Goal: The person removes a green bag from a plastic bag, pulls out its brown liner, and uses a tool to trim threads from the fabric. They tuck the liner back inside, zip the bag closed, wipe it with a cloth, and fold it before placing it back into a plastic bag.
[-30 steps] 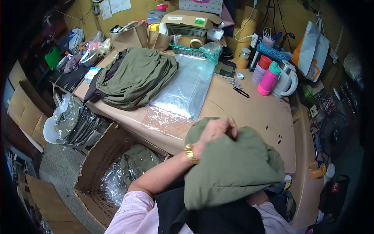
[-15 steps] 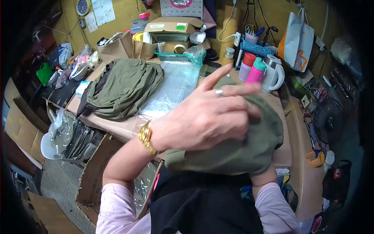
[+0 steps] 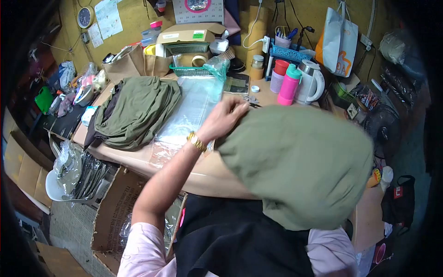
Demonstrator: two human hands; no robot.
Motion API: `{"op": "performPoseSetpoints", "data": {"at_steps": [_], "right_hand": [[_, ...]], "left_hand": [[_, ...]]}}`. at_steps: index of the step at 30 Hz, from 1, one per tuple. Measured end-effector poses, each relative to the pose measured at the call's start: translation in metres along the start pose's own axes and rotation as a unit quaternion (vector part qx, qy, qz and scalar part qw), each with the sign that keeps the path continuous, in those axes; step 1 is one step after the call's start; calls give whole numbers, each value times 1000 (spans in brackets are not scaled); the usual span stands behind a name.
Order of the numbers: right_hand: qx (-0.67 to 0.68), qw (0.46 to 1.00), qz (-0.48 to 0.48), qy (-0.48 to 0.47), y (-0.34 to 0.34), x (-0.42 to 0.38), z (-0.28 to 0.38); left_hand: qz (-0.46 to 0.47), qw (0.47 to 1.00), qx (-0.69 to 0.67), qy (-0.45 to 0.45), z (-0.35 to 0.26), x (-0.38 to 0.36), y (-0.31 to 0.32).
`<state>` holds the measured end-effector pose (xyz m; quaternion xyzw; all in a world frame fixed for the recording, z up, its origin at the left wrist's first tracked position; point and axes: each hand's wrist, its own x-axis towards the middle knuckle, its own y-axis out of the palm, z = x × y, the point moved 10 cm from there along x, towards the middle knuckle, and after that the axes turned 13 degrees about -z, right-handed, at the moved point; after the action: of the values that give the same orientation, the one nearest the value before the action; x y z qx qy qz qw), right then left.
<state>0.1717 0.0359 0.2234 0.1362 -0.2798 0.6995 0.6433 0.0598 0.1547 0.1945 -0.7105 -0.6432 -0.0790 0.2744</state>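
Observation:
A large olive-green cloth piece (image 3: pixel 300 161) is spread out above the right front of the table and over part of my lap. My left hand (image 3: pixel 227 115), with a gold watch at the wrist, has its fingers curled at the upper left corner of this cloth; what they pinch is too small to make out. The cloth hides my right hand, and only the sleeve shows below it. On the table's left side lies a pile of similar olive cloth (image 3: pixel 138 111), beside clear plastic sheets (image 3: pixel 184 108).
Behind the cloth stand a pink bottle (image 3: pixel 288 87), a kettle (image 3: pixel 310 83) and a blue basket (image 3: pixel 291 53). Green baskets (image 3: pixel 191 70) sit at the back of the table (image 3: pixel 203 177). An open cardboard box (image 3: pixel 115 212) is below its front edge.
The olive cloth has opened out wider and moved right. My left hand, open above it before, has moved back and left to its upper corner, fingers now curled. The camera view has shifted slightly.

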Motion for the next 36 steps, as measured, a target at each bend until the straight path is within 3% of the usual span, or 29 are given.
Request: {"op": "performPoseSetpoints", "data": {"at_steps": [4,12,16,21,24,25,26,27,28,29,30,31,33,35,36], "right_hand": [[-13,1000,12,3,1,-4,-3],[-41,998,48,-3,15,-3,-5],[-63,996,70,-5,16,-10,-3],[-75,994,83,-15,6,-14,13],[-112,987,114,-6,11,-5,5],[-119,985,124,-5,12,-4,5],[-119,984,133,-3,11,0,10],[-125,982,144,-6,11,-1,13],[-128,980,153,-6,12,3,17],[-136,978,160,-11,14,7,19],[-146,975,169,-16,18,15,21],[-164,970,178,-22,24,26,21],[-210,956,203,-26,41,51,14],[-260,936,239,-12,61,69,1],[-287,921,262,4,68,73,-9]], "left_hand": [[-28,979,-136,-147,99,-51,12],[-82,975,-93,-187,145,-66,12],[-125,978,-71,-149,168,-74,31],[-143,981,-22,-132,147,-84,48],[-219,973,50,-44,134,-77,13],[-287,958,-5,6,121,-76,-13],[-352,932,-60,57,93,-77,-48],[-363,927,-22,98,28,-89,-80],[-335,904,46,261,-38,-108,-95],[-330,906,42,263,-83,-127,-99],[-177,891,111,404,-150,-157,-63],[-18,832,173,526,-179,-189,-20],[-28,758,203,619,-180,-203,27],[19,769,277,576,-180,-155,21],[35,800,268,535,-180,-131,4]]}}
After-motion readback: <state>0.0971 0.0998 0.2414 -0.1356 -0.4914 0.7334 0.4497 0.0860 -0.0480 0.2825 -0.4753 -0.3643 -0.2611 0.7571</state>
